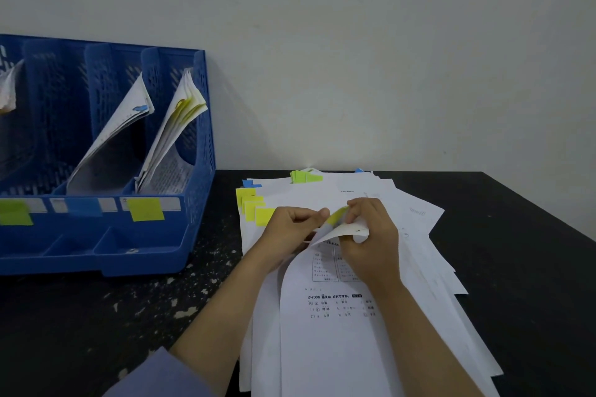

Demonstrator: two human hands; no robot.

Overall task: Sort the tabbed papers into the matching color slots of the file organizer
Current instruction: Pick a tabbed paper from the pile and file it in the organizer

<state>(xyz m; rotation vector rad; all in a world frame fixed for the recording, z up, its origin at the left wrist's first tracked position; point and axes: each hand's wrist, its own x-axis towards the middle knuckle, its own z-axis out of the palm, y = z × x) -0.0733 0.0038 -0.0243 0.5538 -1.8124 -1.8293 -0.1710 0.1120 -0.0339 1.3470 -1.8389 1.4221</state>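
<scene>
I see the top printed sheet [335, 306] of the loose paper stack [419, 235], its far corner curled up, yellow tab [337, 215] showing. My left hand [290, 229] and right hand [371, 235] both pinch that corner, fingers curled. The stack lies on the black table [532, 267]; far left stands the blue file organizer [193, 235], papers in its slots, a yellow label [145, 209] on its front.
</scene>
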